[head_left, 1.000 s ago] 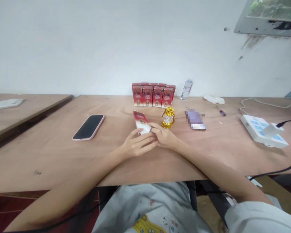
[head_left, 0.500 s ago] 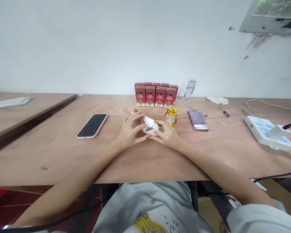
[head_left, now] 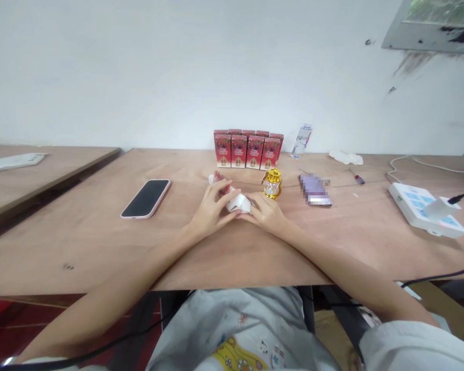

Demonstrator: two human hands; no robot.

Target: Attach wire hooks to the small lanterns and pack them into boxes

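Observation:
Between my hands, just above the table, is a small red and white cardboard box, tilted, with white flaps at its right end. My left hand grips the red body, fingers over the top and thumb along the near side. At the flap end, my right hand pinches the white cardboard with thumb and fingers. A small gold lantern with a clear middle stands just beyond my right hand. Behind it, several red printed boxes stand upright in two rows.
On the wooden table, a phone lies left and another phone, partly blurred out, lies right. A clear bottle leans at the wall near a crumpled tissue. A white power strip with cables sits far right.
The white flaps at the box's right end now sit lower and more folded in, with my right fingers closer over them. My left hand keeps its hold.

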